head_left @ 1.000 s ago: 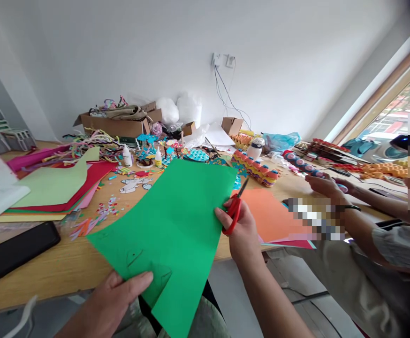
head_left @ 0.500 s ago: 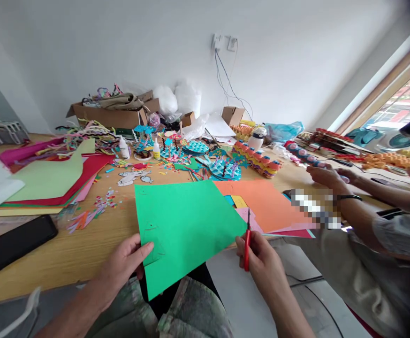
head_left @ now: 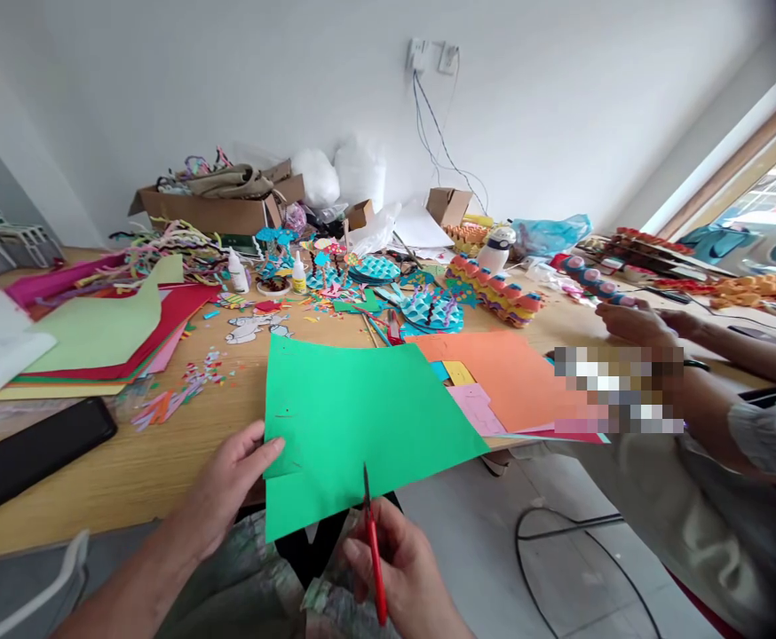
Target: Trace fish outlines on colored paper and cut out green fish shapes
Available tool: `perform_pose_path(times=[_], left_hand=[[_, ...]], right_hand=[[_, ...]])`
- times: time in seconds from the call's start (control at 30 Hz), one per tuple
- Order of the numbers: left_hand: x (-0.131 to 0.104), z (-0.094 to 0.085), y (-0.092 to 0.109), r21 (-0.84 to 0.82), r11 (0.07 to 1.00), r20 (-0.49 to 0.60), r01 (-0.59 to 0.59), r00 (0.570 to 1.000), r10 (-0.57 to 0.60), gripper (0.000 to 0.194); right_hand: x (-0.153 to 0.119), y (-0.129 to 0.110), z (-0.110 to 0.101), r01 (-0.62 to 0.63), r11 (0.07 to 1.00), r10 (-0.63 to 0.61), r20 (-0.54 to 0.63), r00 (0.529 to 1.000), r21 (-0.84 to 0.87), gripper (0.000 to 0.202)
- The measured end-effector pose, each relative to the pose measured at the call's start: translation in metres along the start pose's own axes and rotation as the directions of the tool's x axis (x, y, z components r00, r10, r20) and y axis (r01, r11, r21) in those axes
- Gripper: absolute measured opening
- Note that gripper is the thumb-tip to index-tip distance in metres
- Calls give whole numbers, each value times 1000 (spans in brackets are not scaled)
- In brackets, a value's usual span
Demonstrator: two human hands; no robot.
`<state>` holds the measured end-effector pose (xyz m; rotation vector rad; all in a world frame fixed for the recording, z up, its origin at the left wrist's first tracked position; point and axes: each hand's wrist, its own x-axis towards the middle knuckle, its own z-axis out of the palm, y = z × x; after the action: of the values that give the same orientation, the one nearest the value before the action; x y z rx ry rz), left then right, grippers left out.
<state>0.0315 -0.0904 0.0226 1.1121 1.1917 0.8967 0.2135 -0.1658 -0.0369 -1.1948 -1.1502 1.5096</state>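
Note:
A large green paper sheet [head_left: 354, 399] spans the middle of the view, with small pencil marks near its left edge. My left hand [head_left: 238, 479] pinches that left edge, thumb on top and the other fingers beneath. Red-handled scissors [head_left: 375, 559] are in my right hand [head_left: 405, 568], which is closed round the handles. Their dark tip points up and lies over the sheet's lower edge; whether the blades are parted cannot be made out. Beyond the green sheet's right side lie an orange sheet [head_left: 534, 382] and pink paper [head_left: 473, 404].
A black phone [head_left: 42, 453] and stacked coloured paper [head_left: 95, 337] lie at left. Glue bottles [head_left: 237, 273], paper scraps [head_left: 201, 377], egg-carton crafts [head_left: 498, 293] and a cardboard box [head_left: 208, 213] stand behind. Another person's hands [head_left: 637, 324] work at right.
My right hand has moved left and down with the scissors, from the sheet's right corner to its lower edge. That corner is no longer held. My left hand still grips the left edge.

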Motion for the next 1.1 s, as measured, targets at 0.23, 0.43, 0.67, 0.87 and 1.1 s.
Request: perform_pose_path(times=[0.23,0.43,0.67,0.87,1.1], left_hand=[[-7,6,-6,-347,931,78,114,993,-92,44],[-14,13,-13,-418,903,108,103,992,-63,39],[-23,23,-14,-386,916,115,106,991,-66,40],[-30,23,-20,-228,971,53,79,996,-69,27],[-41,10,-26,-156,975,115,160,983,-143,34]], right_hand=[[5,-11,-2,66,975,-34,-148,988,213,42],[10,-14,0,88,967,-21,-269,963,241,40],[16,-24,4,120,965,-37,-331,943,233,42],[19,-21,2,185,981,-148,-379,914,64,37],[21,-1,-5,176,976,-215,-412,885,-131,28]])
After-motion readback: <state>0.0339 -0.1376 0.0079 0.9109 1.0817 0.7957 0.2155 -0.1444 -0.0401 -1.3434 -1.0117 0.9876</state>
